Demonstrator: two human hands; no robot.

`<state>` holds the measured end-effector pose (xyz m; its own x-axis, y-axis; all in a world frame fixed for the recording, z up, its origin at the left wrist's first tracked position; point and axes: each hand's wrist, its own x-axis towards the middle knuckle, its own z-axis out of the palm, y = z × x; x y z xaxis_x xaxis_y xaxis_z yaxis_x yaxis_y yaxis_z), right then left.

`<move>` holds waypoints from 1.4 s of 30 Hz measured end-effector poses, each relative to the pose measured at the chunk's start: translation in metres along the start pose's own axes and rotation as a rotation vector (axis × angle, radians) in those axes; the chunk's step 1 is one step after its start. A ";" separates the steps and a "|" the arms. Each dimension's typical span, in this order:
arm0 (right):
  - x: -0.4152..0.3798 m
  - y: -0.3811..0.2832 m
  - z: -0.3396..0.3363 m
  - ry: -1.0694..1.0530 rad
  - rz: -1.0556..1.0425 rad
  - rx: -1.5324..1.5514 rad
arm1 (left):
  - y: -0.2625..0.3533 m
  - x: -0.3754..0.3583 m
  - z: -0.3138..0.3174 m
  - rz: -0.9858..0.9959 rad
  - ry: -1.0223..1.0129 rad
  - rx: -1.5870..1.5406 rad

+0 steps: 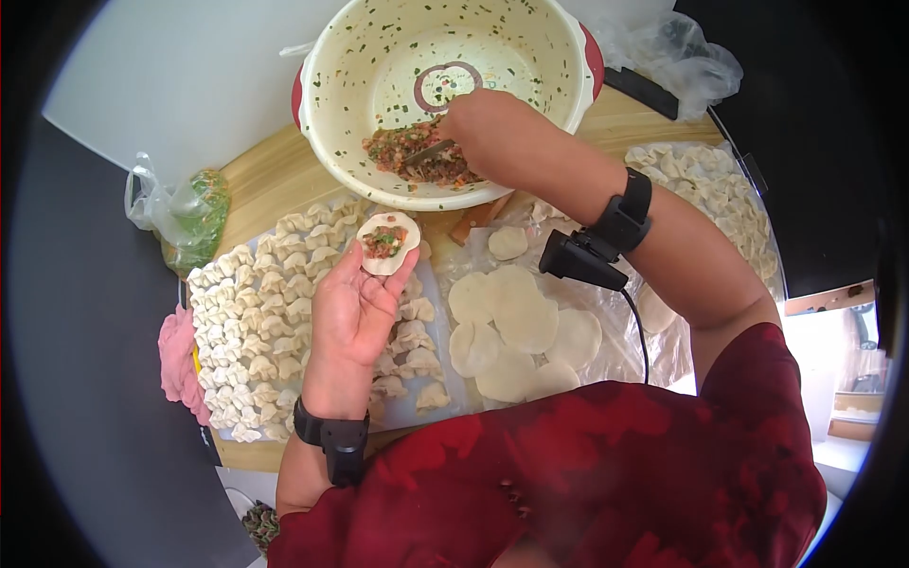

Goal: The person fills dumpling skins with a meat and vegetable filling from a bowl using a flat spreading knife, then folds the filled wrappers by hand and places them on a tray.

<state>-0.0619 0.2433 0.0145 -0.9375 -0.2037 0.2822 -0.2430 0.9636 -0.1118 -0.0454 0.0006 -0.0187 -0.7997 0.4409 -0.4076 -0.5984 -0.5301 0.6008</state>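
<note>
My left hand (pixel 355 308) holds a round dough wrapper (pixel 405 256) at its fingertips, palm up, with a small heap of meat and green filling (pixel 383 242) on it. Inside the large white bowl (pixel 331 142), my right hand (pixel 481 133) is closed around a utensil (pixel 431 151), whose grip is hidden by the fingers. The utensil's thin end touches the filling mixture (pixel 402 142) at the bowl's near side. Flat round wrappers (pixel 525 317) lie overlapping on plastic to the right of my left hand.
Rows of folded dumplings (pixel 260 322) cover a tray at the left; more dumplings (pixel 701 185) lie at the right. A bag of greens (pixel 199 218) and a pink cloth (pixel 180 355) sit at the left edge. A plastic bag (pixel 677 57) is behind, right.
</note>
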 end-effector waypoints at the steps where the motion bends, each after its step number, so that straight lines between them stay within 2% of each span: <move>1: 0.000 0.001 0.004 -0.022 0.010 0.011 | 0.000 0.001 0.000 -0.002 0.001 -0.002; 6: -0.007 -0.003 -0.010 -0.086 -0.002 0.052 | -0.002 0.004 -0.004 -0.005 -0.048 -0.001; 11: -0.014 -0.013 -0.036 -0.206 0.110 0.112 | -0.004 0.003 -0.001 -0.003 -0.044 -0.003; 12: -0.016 -0.011 -0.034 -0.205 0.109 0.112 | -0.004 0.003 -0.001 -0.004 -0.048 -0.006; 14: -0.021 -0.005 -0.030 -0.063 0.111 0.292 | -0.004 0.003 0.000 -0.004 -0.047 -0.006; 17: -0.027 -0.003 -0.036 -0.020 0.079 0.367 | -0.004 0.006 -0.001 0.003 -0.045 0.001; 21: -0.025 -0.002 -0.036 -0.034 0.138 0.357 | -0.005 0.008 0.001 0.008 -0.035 0.014; 24: -0.020 0.002 -0.026 -0.007 0.132 0.208 | -0.005 0.009 0.000 0.004 -0.044 0.013; 26: -0.015 0.000 -0.026 -0.178 0.192 0.103 | -0.005 0.009 -0.001 0.002 -0.048 0.009; 32: -0.017 -0.013 -0.031 -0.220 0.176 0.072 | -0.005 0.010 -0.002 0.003 -0.045 -0.002; 36: -0.028 -0.016 -0.033 -0.208 0.156 0.074 | -0.004 0.011 -0.002 0.008 -0.062 0.006; 38: -0.034 -0.018 -0.036 -0.084 0.143 0.171 | -0.005 0.011 0.000 0.011 -0.058 0.006; 42: -0.047 -0.029 -0.048 -0.084 0.140 0.223 | -0.004 0.012 0.002 0.016 -0.063 -0.002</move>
<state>0.0013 0.2333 0.0498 -0.9809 -0.0938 0.1703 -0.1497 0.9234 -0.3535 -0.0520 0.0092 -0.0250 -0.8043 0.4771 -0.3542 -0.5861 -0.5390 0.6050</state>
